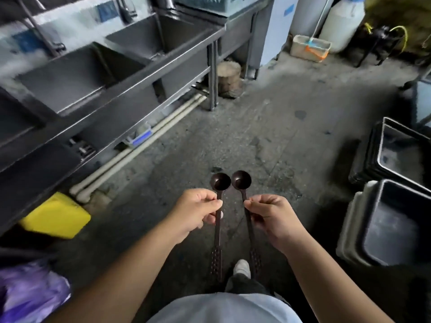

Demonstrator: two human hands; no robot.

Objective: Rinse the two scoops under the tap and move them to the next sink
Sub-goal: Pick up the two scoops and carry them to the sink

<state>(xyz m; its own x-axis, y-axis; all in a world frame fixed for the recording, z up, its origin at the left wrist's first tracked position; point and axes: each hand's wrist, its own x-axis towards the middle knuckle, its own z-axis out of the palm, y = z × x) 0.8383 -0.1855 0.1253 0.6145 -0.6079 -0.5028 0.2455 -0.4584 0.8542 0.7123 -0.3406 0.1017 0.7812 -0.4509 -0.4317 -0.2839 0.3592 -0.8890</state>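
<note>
1. Over on my right, two groups of dark tubs: the nearer grey tub [394, 227] looks nested in paler ones and I can't see anything inside it, and the black tub stack [396, 155] behind it looks bare inside too. Up on the far counter sits a teal crate [210, 3]; can't tell its contents. A pale bucket [310, 48] by the back wall has a mop standing in it.
2. Steel sinks run along my left: the near sink [70, 73] and the far sink [163, 36] both look dry and empty as far as the blur lets me see, each with a tap [126, 10] at the back. Their front rim cuts diagonally across the view.
3. Room-wise, the concrete floor [268, 127] between the sink bench and the tubs is open. A yellow container [56, 215] pokes out under the bench near my left side, and a purple bag [30, 294] sits lower left.
4. My left hand [196, 215] is pinching the left scoop [219, 183] on its upper handle; my right hand [270, 217] is doing the same with the right scoop [241, 180].
5. Both scoops hang over the floor in front of me, well away from the sinks. Long axes run roughly toward and away from me, bowls at the far end, open side up, just beside each other, maybe touching. Perforated handle ends point back at my body.
</note>
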